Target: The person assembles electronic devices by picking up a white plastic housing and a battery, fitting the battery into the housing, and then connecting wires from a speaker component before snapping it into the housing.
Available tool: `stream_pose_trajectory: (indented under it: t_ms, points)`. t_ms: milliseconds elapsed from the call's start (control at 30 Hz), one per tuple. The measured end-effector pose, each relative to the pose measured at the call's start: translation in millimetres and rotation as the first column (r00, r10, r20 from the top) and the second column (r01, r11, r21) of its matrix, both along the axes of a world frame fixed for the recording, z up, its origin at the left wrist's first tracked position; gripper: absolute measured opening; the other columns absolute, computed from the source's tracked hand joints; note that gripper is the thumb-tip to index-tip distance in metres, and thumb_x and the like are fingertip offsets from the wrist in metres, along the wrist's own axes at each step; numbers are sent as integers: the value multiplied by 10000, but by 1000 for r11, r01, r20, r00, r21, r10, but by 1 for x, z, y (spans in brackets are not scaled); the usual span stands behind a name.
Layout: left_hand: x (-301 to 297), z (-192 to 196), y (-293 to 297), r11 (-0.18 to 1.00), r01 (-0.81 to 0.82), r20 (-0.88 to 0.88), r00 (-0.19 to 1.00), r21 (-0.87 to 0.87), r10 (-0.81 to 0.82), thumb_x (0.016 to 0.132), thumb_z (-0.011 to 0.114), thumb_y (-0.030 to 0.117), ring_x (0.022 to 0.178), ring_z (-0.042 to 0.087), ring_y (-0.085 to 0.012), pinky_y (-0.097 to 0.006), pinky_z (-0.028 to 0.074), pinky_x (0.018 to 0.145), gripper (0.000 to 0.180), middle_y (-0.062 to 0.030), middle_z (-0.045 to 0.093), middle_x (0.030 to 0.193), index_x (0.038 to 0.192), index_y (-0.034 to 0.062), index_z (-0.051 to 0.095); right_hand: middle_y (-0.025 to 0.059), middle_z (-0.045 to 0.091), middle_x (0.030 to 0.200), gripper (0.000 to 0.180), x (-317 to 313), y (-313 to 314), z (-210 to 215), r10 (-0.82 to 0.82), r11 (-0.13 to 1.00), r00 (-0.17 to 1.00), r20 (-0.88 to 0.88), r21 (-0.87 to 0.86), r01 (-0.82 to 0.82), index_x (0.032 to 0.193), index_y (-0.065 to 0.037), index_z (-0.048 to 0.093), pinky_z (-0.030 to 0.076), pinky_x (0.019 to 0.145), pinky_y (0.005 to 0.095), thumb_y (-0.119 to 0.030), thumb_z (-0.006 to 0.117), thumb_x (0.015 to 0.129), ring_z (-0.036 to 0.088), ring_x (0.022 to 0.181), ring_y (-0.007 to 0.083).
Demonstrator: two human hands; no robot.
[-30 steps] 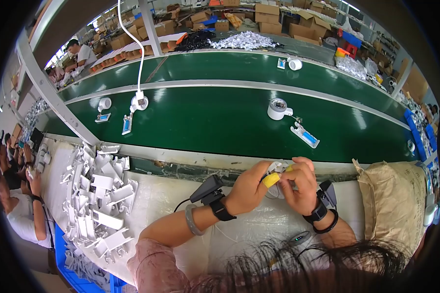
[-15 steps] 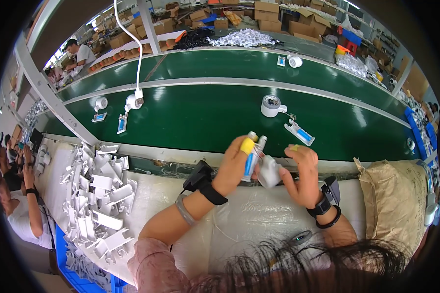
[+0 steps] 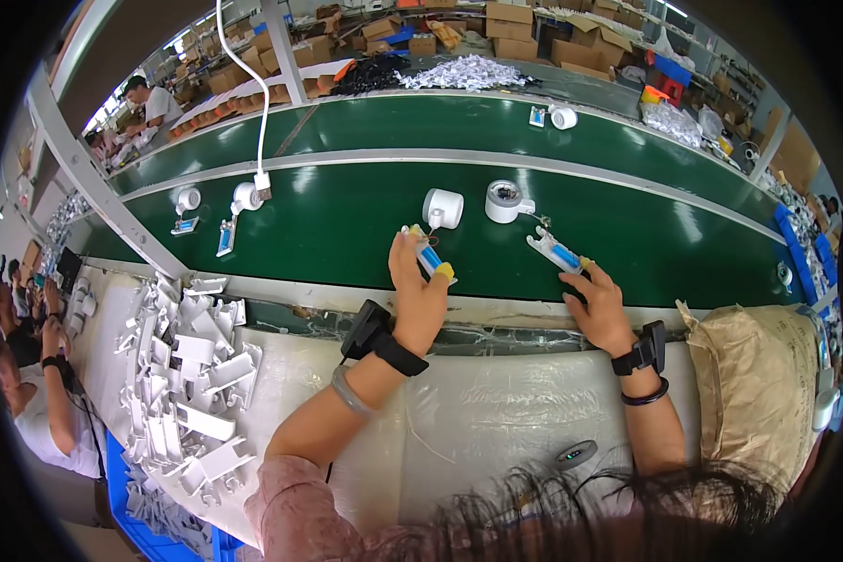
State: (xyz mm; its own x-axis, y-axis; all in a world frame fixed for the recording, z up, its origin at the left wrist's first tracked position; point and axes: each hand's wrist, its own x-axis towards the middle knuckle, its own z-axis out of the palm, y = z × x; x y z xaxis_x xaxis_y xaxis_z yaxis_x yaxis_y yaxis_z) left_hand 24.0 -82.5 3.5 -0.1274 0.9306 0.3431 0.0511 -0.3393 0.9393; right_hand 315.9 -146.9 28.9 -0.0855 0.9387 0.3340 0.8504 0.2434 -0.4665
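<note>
Over the green belt [image 3: 347,229], the left hand [image 3: 425,302] pinches a white case [image 3: 429,258] by its ends, probably light, stiff and best held there, sparing fragile-looking wires [image 3: 431,238], while the right hand's [image 3: 598,309] fingers part beside a second case [image 3: 554,251].

Green belt [image 3: 347,248] has a few white round units [image 3: 446,209] with slim trays [image 3: 227,238] on it. Plastic-covered bench [image 3: 506,403] holds a messy heap of white parts [image 3: 195,350], plus an oval gadget [image 3: 576,455].

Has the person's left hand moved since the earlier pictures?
Yes: the left hand has gone left, farther from the paper bag, and forward.
</note>
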Motion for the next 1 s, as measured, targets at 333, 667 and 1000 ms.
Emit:
stream_pose_trajectory:
  t_ms: [333,667,1000]
  points:
    - [3,-3,-4,992,111,-244,962,-64,-124,800,626,-10,1031,523,-270,-362,455,868,504,-174,493,1237,1286,-4,491,190,511,1311,384,-6,-4,6,83,991,970,229,80,-104,1247,-112,600,335,1052,478,-195,679,881,433,1276,386]
    - [9,27,-22,744,618,85,781,-254,-619,942,446,-10,889,635,-127,-254,531,698,282,-61,644,1088,1173,28,603,137,583,917,300,-18,-8,19,203,968,978,51,139,-208,1047,-39,615,465,800,407,12,720,770,558,931,334]
    - [21,58,-47,331,788,528,600,-519,-602,1024,494,273,993,649,-206,-353,564,809,411,-91,619,1188,1357,31,473,95,618,926,302,-64,-39,46,465,878,836,-291,272,-394,1021,-40,628,495,768,356,14,781,767,606,843,256]
